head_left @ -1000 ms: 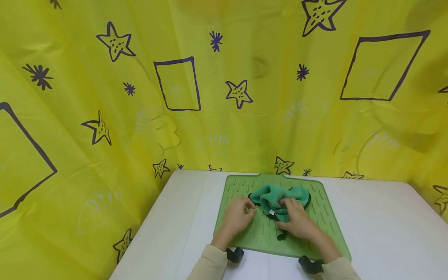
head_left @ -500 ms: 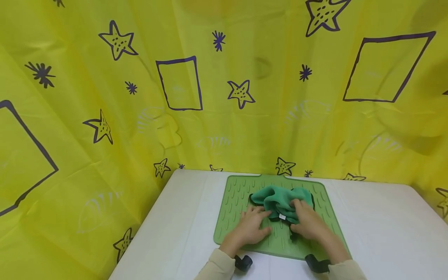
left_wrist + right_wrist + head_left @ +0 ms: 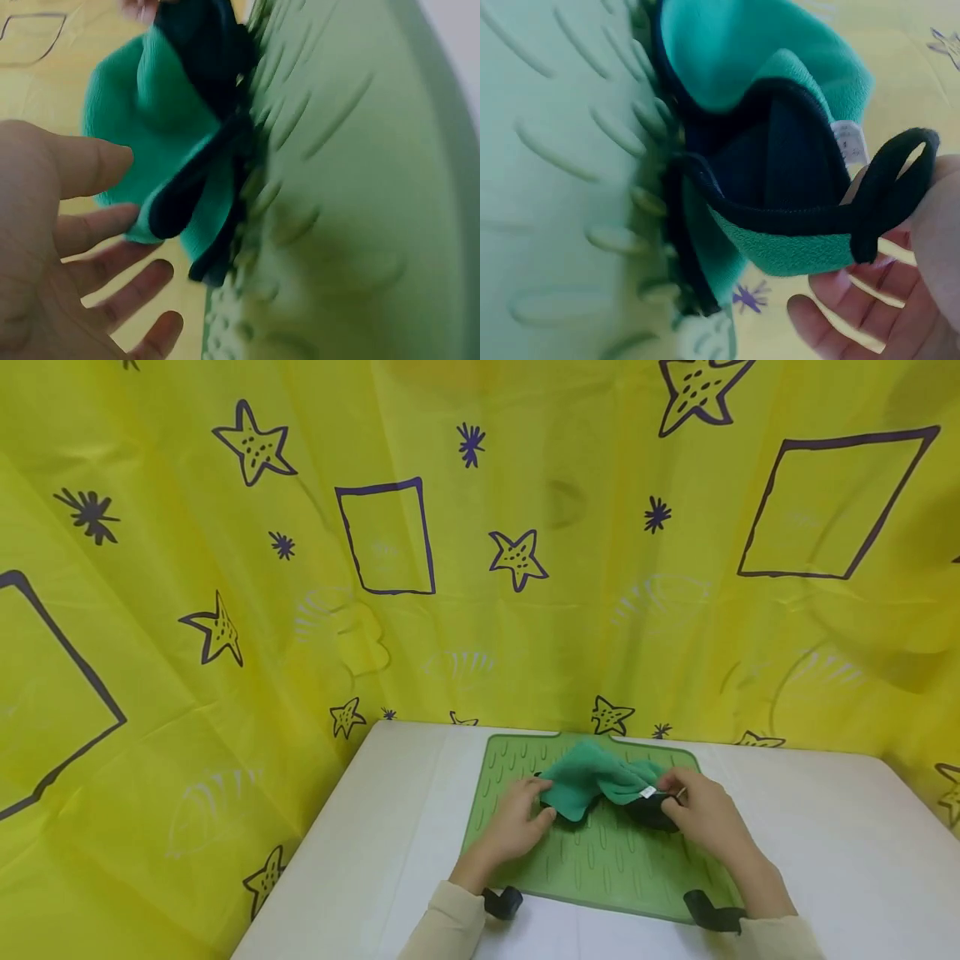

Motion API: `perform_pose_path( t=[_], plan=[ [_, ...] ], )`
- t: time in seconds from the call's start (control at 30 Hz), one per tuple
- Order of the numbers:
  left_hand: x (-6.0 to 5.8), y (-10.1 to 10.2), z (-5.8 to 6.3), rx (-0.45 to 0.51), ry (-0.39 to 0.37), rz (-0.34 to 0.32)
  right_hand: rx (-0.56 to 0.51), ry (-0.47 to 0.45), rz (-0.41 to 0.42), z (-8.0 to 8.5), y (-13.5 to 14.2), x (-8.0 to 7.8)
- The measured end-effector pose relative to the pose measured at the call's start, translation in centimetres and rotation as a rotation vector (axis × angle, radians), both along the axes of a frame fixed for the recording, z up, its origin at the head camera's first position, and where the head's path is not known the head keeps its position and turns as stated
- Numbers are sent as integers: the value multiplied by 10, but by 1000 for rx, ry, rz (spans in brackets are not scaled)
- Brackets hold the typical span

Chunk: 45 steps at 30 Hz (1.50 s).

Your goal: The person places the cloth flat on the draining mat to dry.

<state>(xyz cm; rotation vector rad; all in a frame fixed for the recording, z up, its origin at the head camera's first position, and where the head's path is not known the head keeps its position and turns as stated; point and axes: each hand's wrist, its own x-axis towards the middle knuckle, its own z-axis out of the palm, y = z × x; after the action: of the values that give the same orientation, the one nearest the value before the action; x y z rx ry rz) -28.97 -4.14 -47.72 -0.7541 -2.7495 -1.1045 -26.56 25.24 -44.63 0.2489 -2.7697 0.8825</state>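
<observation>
A crumpled green cloth point(image 3: 588, 777) with black trim, a dark underside and a white tag lies partly lifted over the green mat. My right hand point(image 3: 708, 810) pinches its right corner, where a black hanging loop point(image 3: 896, 180) sticks out in the right wrist view. At the cloth's left edge is my left hand point(image 3: 510, 822), its fingers spread and fairly straight. In the left wrist view, the thumb of the left hand point(image 3: 45, 247) overlaps the cloth point(image 3: 165, 105), and its index fingertip is right at a folded edge.
The ridged green mat point(image 3: 592, 868) lies on a white table point(image 3: 375, 852). Behind the table hangs a yellow curtain point(image 3: 465, 627) printed with stars and squares. Black wrist mounts point(image 3: 502, 903) show below both hands.
The right hand has moved right and raised the cloth's right corner, showing its dark underside. The left hand reached onto the cloth's near edge, then shifted back to its left edge.
</observation>
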Motion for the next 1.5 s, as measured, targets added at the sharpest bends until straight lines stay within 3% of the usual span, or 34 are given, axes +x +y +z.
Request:
perform_pose_path(
  t=[0.2, 0.53, 0.7, 0.93, 1.13, 1.23, 1.37, 1.5],
  plan=[
    [-8, -19, 6, 41, 37, 13, -32, 8, -17, 9, 17, 2],
    [-15, -23, -2, -93, 240, 176, -56, -50, 17, 12, 27, 4],
    [-15, -21, -6, -146, 275, 219, -47, -94, 51, 12, 25, 3],
    [-11, -20, -7, -176, 213, 152, -41, -112, 86, 7, 22, 3],
    [-10, -19, -9, -247, 260, 117, -54, -145, 116, 4, 20, 3],
    [-10, -18, -6, -203, 245, 125, -51, -199, 152, 1, 22, 3],
    [-11, -21, -3, -86, 170, 160, -26, -277, 189, -3, 28, 3],
    [-15, -26, -2, 50, 125, 183, -4, -258, 187, -2, 34, 4]
  ],
)
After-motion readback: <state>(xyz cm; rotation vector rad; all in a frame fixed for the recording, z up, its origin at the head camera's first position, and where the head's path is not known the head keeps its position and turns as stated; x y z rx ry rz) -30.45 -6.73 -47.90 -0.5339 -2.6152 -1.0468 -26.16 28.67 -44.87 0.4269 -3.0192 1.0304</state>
